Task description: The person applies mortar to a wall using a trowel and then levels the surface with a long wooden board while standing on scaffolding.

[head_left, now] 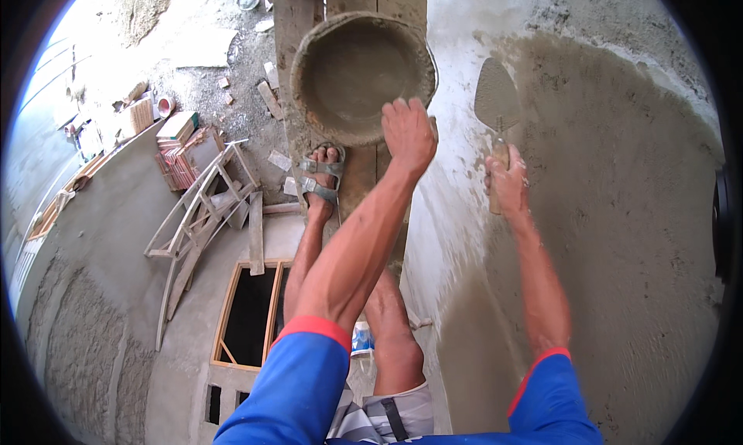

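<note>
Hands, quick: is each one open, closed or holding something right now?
Left hand: curled at the basin rim; whether it grips cannot be told.
Right hand: closed, holding the trowel.

Blue short-sleeved top worn; left sleeve (294, 387) and right sleeve (551, 402) both finished with a red band (313, 326) at the hem. Grey-and-white patterned shorts (416, 411) worn, crossed by a dark strip (394, 419). One visible foot shod in a grey open-toed sandal (323, 168), secured by two wide straps. Left hand (410, 138) ungloved; right hand (508, 185) also ungloved, fingers smeared with pale residue.
</note>
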### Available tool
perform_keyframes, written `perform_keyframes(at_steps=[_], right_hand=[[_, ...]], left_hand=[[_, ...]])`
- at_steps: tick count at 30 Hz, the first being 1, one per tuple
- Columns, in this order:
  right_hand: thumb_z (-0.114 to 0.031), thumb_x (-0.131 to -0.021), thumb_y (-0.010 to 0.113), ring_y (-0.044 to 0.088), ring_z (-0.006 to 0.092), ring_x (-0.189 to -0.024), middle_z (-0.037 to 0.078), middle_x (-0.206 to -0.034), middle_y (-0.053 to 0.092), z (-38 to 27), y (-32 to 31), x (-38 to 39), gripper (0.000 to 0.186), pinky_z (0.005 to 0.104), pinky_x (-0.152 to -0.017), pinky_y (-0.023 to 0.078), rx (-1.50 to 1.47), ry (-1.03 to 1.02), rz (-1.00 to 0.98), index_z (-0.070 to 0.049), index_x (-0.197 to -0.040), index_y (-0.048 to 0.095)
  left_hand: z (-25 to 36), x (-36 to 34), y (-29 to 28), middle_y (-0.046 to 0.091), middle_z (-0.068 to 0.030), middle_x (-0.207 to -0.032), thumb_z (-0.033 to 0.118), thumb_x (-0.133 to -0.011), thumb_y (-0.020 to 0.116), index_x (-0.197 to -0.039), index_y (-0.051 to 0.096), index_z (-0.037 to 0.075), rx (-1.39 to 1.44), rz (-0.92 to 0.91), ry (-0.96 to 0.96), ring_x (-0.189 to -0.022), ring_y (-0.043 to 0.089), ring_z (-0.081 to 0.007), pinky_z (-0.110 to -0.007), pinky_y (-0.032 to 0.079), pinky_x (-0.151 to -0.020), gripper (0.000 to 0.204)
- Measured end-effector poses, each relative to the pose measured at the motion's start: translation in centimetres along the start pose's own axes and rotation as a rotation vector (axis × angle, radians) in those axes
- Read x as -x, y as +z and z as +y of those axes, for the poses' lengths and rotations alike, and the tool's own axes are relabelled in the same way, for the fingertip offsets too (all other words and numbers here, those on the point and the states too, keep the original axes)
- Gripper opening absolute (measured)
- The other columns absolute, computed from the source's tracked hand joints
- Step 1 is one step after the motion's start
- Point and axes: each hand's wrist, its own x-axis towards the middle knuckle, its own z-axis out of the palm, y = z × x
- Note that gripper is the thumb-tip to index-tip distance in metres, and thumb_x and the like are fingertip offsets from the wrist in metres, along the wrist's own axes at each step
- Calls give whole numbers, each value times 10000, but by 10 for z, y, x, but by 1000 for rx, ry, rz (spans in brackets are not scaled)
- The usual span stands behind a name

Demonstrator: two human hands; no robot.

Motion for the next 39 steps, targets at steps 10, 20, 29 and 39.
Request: perform_keyframes(at_steps=[10,20,29,39], right_hand=[[-90,-897,531,505,120,-493,35,-745,526,30,120,81,168,256,-388,452,-799,295,-66,-84,-1055,474],[-95,-846,553,487,125,-464,46,-697,497,16,163,74,233,259,-373,434,-1051,317,-47,-64,-1054,451],[-138,-901,518,495,128,-490,38,-713,477,23,134,37,204,279,-393,454,-836,218,-149,-89,-1090,458],[-172,-867,580,578,181,-523,67,-666,544,-65,153,-47,256,317,-435,491,-180,-167,-156,-55,-1065,467]], left_hand=[[-39,27,-30,549,-111,-896,46,-699,578,-898,579,68,68,-13,176,-875,500,-283,-400,410,-777,200],[-19,15,-106,576,-95,-1046,160,-805,577,-1354,395,16,1350,-278,-273,-1009,543,-197,-337,410,-964,596],[-48,51,-92,621,-18,-816,222,-982,513,-1031,633,62,1037,-15,-442,-788,572,-107,-257,468,-749,206],[-96,67,-65,628,-17,-838,188,-973,535,-1081,611,42,1130,89,-678,-744,531,-75,-219,435,-682,196]])
